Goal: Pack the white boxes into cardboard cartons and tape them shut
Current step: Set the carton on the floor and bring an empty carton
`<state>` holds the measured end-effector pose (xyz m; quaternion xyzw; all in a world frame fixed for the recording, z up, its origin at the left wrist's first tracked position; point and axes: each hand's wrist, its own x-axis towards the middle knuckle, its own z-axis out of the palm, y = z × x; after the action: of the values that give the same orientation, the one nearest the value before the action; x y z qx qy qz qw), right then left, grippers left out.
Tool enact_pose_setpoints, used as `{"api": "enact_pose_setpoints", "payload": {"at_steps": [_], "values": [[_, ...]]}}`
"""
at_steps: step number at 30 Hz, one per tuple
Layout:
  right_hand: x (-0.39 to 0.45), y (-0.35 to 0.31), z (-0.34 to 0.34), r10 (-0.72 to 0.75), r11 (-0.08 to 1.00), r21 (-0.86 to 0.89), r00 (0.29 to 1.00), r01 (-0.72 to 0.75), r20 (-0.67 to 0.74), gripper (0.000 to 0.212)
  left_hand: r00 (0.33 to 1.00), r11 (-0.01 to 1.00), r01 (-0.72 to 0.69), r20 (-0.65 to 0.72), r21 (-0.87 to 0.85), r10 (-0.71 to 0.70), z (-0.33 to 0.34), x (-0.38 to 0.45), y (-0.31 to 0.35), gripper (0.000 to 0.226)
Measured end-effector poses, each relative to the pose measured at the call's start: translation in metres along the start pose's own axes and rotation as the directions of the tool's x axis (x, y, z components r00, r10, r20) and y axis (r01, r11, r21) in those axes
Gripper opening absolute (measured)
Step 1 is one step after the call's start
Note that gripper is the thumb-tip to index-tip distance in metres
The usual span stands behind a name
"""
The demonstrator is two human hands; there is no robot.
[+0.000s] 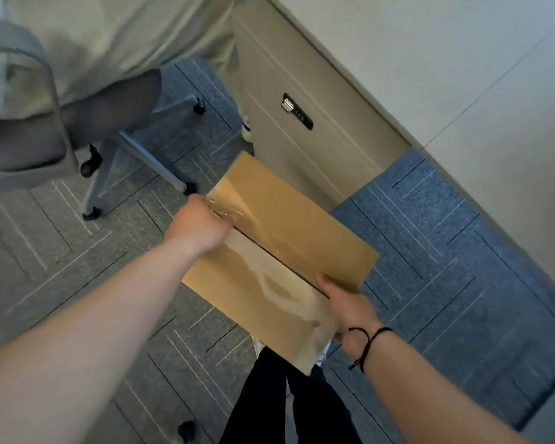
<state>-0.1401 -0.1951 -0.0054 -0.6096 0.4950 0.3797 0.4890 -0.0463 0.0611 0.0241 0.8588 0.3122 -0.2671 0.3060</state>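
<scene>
Both forearms reach out, our left hand (202,224) pinching clear tape (225,210) at the far end of the cardboard carton (289,238), our right hand (350,310) gripping its near corner above the carpet (430,238); stiff, seemingly light, best held by edges.

this was an office. grey and blue carpet tiles (430,238) covered the floor, a wheeled swivel chair (23,123) stood at the left, and a beige drawer cabinet (302,91) with a combination lock (297,111) stood beside a plain pale wall panel (462,75).
</scene>
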Motion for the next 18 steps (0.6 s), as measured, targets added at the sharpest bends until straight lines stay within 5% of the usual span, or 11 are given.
{"api": "enact_pose_setpoints", "payload": {"at_steps": [4, 18], "values": [[-0.070, -0.018, -0.008, -0.093, 0.991, 0.096, 0.995, 0.094, -0.019, 0.039, 0.999, 0.998, 0.004, -0.031, -0.067, -0.006, -0.046, -0.044, 0.013, 0.059], [-0.249, -0.031, -0.071, -0.346, 0.938, 0.011, 0.938, 0.346, 0.020, 0.043, 0.962, 0.994, -0.071, -0.258, 0.077, 0.089, -0.161, -0.222, 0.056, 0.074]]}}
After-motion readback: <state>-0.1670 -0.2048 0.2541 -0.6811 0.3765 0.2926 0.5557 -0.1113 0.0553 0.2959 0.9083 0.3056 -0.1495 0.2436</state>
